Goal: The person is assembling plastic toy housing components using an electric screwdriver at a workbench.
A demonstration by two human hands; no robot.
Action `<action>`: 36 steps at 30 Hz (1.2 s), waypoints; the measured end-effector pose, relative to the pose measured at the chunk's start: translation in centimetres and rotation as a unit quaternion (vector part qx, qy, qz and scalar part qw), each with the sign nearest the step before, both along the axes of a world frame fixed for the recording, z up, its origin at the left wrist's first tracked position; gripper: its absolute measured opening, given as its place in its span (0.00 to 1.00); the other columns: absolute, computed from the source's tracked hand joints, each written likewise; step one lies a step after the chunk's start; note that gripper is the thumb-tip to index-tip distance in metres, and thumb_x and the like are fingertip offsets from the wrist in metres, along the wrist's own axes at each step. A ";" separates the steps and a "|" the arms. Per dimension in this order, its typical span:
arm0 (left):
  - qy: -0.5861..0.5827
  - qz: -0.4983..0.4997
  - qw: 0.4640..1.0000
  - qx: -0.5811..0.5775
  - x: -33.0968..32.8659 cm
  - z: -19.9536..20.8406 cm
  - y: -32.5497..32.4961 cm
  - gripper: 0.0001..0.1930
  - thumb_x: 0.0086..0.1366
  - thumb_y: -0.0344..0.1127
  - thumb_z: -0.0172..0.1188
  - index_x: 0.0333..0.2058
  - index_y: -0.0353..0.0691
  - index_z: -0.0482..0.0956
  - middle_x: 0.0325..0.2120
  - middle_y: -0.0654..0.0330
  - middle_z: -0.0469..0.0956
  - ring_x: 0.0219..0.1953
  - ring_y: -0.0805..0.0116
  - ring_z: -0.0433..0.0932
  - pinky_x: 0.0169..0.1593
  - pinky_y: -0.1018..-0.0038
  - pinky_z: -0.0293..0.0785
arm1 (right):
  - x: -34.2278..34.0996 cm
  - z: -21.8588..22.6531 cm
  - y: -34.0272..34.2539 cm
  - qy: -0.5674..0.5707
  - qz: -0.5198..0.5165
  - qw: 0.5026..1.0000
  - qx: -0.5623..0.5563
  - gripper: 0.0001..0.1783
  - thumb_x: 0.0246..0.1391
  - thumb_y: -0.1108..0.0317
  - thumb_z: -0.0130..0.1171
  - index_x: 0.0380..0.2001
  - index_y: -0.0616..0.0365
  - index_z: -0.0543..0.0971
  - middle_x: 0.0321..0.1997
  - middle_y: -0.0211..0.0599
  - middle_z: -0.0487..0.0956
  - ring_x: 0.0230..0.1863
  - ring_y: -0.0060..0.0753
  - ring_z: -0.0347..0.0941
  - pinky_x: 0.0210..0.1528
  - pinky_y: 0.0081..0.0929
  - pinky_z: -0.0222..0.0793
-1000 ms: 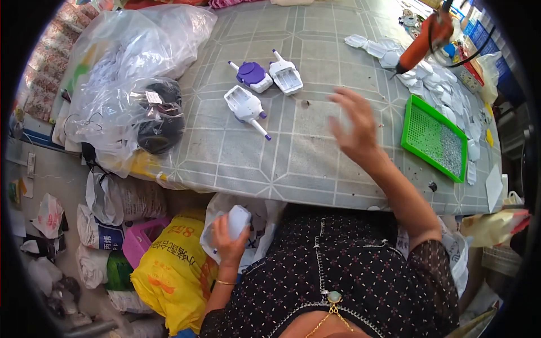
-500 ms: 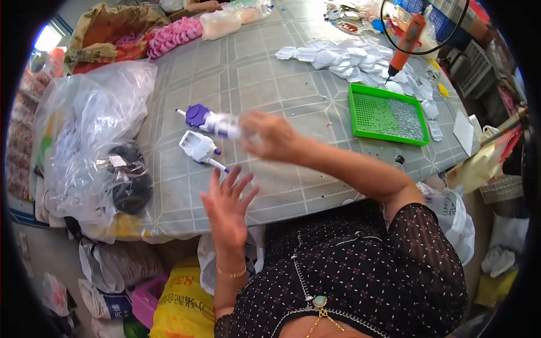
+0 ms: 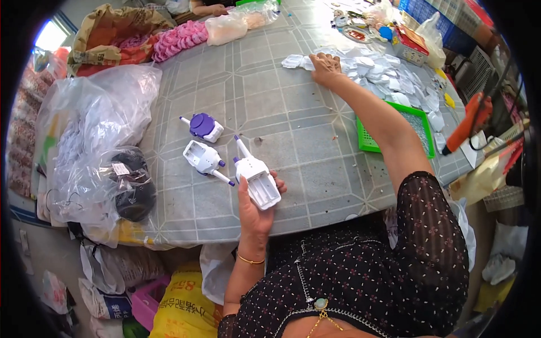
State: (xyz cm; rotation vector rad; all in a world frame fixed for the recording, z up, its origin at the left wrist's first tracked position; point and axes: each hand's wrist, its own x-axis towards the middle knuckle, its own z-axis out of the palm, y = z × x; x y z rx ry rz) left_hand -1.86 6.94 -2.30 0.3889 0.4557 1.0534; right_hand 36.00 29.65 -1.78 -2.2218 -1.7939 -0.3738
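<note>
My left hand (image 3: 256,208) is closed around a white plastic toy-like device (image 3: 258,180) with a stubby purple-tipped stem, its hollow slotted compartment facing up. Stretched far forward, my right hand (image 3: 328,69) rests on a heap of small white plastic covers (image 3: 366,69). Its fingers curl downward, and what lies under their tips is hidden. On the table left of my left hand lies a similar device (image 3: 202,158) with its hollow compartment up. Just beyond it is another device (image 3: 204,127), showing its purple side.
Partly behind my right forearm is a green tray (image 3: 369,141) of small metal pieces. An orange electric screwdriver (image 3: 469,127) hangs at the right. Clear plastic bags (image 3: 96,107) cover the table's left side. A person's arm (image 3: 209,9) shows at the far edge.
My right hand has gone from beside the devices to the white heap. My left hand, previously spread, now holds a device. The screwdriver has swung right and nearer.
</note>
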 end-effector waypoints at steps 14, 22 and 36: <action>0.057 0.107 0.984 0.130 -0.5 -1.3 0.8 0.28 0.78 0.55 0.48 0.66 0.42 0.64 0.57 0.53 0.75 0.61 0.55 0.75 0.61 0.54 0.76 | -19.9 5.7 -12.2 0.684 0.214 0.695 0.050 0.25 0.65 0.66 0.61 0.61 0.66 0.74 0.44 0.36 0.82 0.39 0.22 0.77 0.40 0.21 0.72; -0.006 0.139 0.986 0.095 -0.1 0.1 -1.3 0.31 0.79 0.58 0.45 0.68 0.39 0.62 0.62 0.56 0.72 0.65 0.59 0.72 0.67 0.59 0.70 | -22.7 3.9 -25.2 0.485 0.302 0.821 -0.007 0.21 0.60 0.73 0.65 0.55 0.63 0.76 0.41 0.35 0.80 0.34 0.21 0.75 0.38 0.25 0.73; -0.083 -0.041 0.995 0.034 0.5 -1.2 -3.0 0.32 0.78 0.58 0.47 0.69 0.41 0.62 0.63 0.52 0.72 0.65 0.56 0.73 0.68 0.54 0.69 | -15.8 5.3 -28.3 0.080 0.427 0.900 -0.026 0.38 0.49 0.60 0.74 0.64 0.49 0.73 0.58 0.40 0.77 0.51 0.45 0.76 0.55 0.41 0.72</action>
